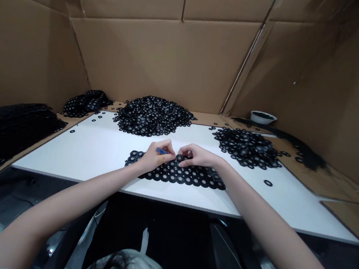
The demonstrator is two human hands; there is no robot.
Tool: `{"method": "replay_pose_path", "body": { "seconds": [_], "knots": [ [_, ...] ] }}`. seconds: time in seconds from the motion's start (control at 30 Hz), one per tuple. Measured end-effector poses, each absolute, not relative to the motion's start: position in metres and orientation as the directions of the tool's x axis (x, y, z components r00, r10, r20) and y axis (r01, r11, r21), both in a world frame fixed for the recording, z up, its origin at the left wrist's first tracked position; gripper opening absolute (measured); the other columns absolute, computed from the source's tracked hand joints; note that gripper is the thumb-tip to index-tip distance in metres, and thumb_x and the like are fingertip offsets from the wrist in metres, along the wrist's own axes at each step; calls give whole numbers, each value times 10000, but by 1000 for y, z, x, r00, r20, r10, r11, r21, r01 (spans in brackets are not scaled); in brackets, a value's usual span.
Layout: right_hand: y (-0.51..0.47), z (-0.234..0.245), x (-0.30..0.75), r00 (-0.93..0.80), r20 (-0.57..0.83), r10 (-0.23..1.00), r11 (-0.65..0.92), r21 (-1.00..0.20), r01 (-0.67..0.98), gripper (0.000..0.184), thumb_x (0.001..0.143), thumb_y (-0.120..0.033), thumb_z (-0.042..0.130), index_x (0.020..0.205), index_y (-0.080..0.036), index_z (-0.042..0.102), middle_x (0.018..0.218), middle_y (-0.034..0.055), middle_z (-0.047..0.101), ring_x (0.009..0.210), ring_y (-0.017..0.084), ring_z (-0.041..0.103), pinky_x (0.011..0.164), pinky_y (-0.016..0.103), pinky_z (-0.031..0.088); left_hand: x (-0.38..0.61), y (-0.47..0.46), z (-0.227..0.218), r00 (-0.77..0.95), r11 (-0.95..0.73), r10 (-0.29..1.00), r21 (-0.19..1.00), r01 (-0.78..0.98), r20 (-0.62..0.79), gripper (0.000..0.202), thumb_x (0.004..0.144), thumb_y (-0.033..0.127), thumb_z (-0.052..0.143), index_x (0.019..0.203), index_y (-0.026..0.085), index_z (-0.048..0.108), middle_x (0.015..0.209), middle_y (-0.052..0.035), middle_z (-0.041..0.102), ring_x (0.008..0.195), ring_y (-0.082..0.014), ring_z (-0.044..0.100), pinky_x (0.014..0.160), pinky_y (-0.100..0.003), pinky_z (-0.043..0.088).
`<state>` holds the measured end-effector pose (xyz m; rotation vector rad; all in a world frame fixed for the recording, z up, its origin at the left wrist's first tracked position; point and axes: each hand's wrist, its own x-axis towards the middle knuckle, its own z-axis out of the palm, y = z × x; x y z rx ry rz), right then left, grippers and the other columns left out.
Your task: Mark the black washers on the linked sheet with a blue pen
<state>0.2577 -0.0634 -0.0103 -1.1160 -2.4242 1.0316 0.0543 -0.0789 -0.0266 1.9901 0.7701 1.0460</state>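
A mat of linked black rings [178, 178] with pale centres lies on the white board near its front edge. My left hand [153, 157] is closed around a small blue-handled tool [161, 151], its fingertips at the mat's upper edge; the tool's tip cannot be made out. Opposite it, my right hand [196, 155] has thumb and forefinger curled over that same edge, pinching the mat around a ring. The two hands' fingertips almost meet, and they cover part of the mat's top rows.
Behind the mat rises a large heap of black rings [154, 117]. A smaller heap [247, 146] sits to the right, near a loose ring [268, 183]. Dark strands [9, 133] lie at the left. A white bowl [263, 117] stands far right. Cardboard walls [161, 60] enclose the board.
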Motion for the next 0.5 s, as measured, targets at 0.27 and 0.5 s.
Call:
{"method": "replay_pose_path", "body": {
  "seconds": [0.27,0.5],
  "knots": [
    [-63,-12,257,-683,-26,730,486,-683,545,284,691,-410,652,740,-149,548,684,-15,484,644,127,411,622,262,336,54,-81,-26,524,-530,762,832,167,380,115,708,203,609,632,130,563,648,4,569,660,-116,492,640,-237,366],
    [-65,-13,255,-662,-40,748,494,-632,597,256,700,-363,635,816,-140,584,746,8,534,660,140,431,621,266,336,53,-82,-26,560,-583,725,790,189,400,130,734,199,577,625,130,564,640,13,554,628,-100,464,627,-230,353]
  ]
}}
